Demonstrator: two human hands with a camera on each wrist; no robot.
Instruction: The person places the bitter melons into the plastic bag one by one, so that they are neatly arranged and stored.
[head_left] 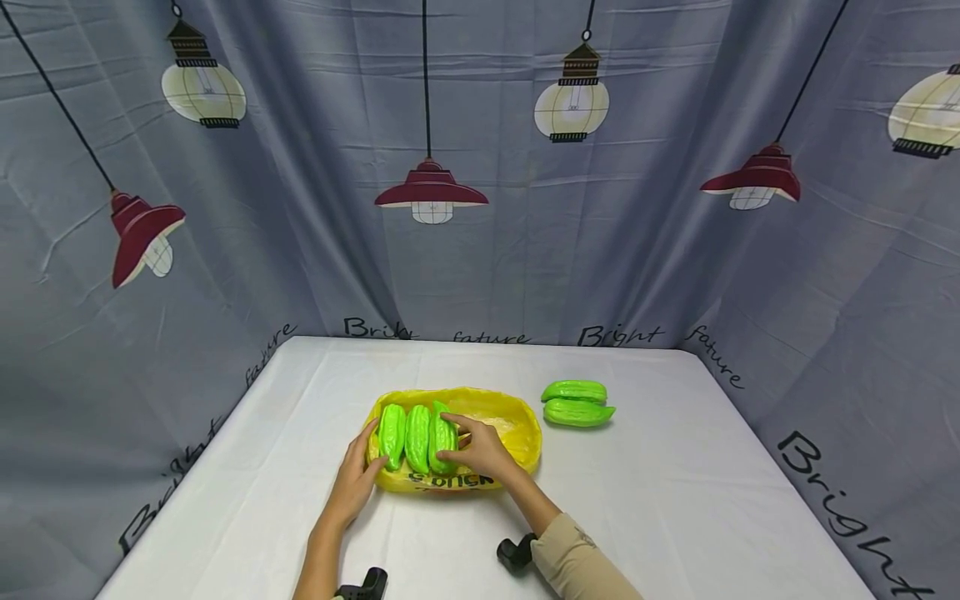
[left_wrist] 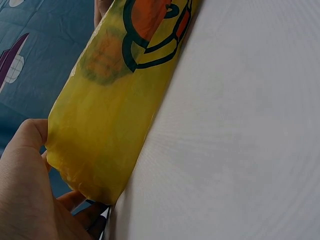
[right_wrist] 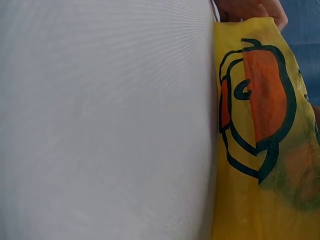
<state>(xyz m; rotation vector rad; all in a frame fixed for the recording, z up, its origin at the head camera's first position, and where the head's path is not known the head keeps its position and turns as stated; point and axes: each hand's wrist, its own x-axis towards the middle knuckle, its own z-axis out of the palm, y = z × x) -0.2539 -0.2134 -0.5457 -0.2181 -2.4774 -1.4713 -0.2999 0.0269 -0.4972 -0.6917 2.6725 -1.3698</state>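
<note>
Three bright green, bumpy bitter melons stand side by side in the left half of a yellow plastic-covered basin [head_left: 525, 458]: a left one [head_left: 392, 435], a middle one [head_left: 417, 437] and a right one [head_left: 442, 446]. My right hand [head_left: 483, 450] pinches the right melon between thumb and fingers. The basin's left end is gripped by my left hand [head_left: 348, 483]. In the left wrist view, that hand [left_wrist: 30, 180] curls around the end of the yellow wall [left_wrist: 100, 145]. The right wrist view shows the basin's printed side [right_wrist: 240, 200]; the right hand's hold is hidden there.
Two more green bitter melons, a rear one [head_left: 574, 390] and a front one [head_left: 577, 412], lie together on the white table [head_left: 675, 500], right of the basin. Grey-blue curtains [head_left: 487, 267] with printed lamps surround the table's back and sides.
</note>
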